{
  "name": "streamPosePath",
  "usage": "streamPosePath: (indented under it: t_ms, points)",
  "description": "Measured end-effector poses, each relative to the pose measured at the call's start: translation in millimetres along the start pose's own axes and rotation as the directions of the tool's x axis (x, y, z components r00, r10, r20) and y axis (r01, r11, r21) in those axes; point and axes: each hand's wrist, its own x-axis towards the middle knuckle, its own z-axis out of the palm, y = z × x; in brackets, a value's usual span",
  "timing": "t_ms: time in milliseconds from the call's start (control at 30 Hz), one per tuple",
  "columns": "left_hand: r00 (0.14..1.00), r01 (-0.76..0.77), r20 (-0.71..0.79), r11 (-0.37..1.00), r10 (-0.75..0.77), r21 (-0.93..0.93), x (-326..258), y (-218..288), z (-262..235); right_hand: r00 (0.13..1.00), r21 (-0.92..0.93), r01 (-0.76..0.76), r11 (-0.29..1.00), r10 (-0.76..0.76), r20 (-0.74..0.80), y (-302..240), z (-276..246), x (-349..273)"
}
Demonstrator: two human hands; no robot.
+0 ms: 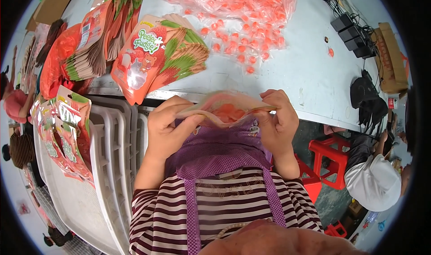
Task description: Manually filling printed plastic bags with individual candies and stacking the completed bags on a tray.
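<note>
An open-topped candy pouch (pixel 215 115) is held at the table's near edge, in front of my purple apron. My left hand (pixel 169 127) pinches the left end of its mouth between thumb and fingers. At the other end, my right hand (pixel 279 124) grips the rim the same way. Inside the mouth lie several wrapped red candies (pixel 230 112). The lower part of the pouch is mostly hidden from above. Beyond my hands, loose wrapped candies (pixel 242 48) spread over the tabletop in front of a large clear bag of candies (pixel 238 3).
Fanned stacks of flat red and green pouches (pixel 139 53) lie on the white table (pixel 310 70) at left. Stacked grey plastic trays (pixel 107 165) stand below, with filled pouches (pixel 67 133) on top. Red stools (pixel 330 158) and a seated person (pixel 375 181) are at right. Black adapters (pixel 352 35) sit far right.
</note>
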Motion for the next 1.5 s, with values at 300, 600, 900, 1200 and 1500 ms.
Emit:
streamPosePath:
  t_ms: [300, 600, 900, 1200, 1500]
  points:
    - [0.983, 0.138, -0.105, 0.984, -0.151, -0.115, 1, 8, 11, 0.990, 0.132, -0.139, 0.982, 0.136, 0.032, 6, 1, 2]
    - [0.999, -0.016, 0.036, 0.989, 0.011, 0.149, 5, 2, 2, 0.989, 0.209, -0.099, 0.973, 0.073, 0.127, 7, 2, 2]
    - [0.998, -0.011, 0.065, 0.996, 0.005, 0.093, 0, 8, 8, 0.920, 0.451, -0.330, 0.829, 0.176, 0.350, 1, 8, 4]
    - [0.995, -0.091, 0.049, 0.988, 0.085, 0.123, -3, 6, 9, 0.964, 0.305, -0.170, 0.937, 0.094, 0.249, -3, 8, 9]
    - [0.942, -0.336, 0.136, 0.850, 0.308, 0.405, -15, 21, 6, 0.833, -0.231, 0.400, 0.887, -0.247, 0.495, -42, 11, 23]
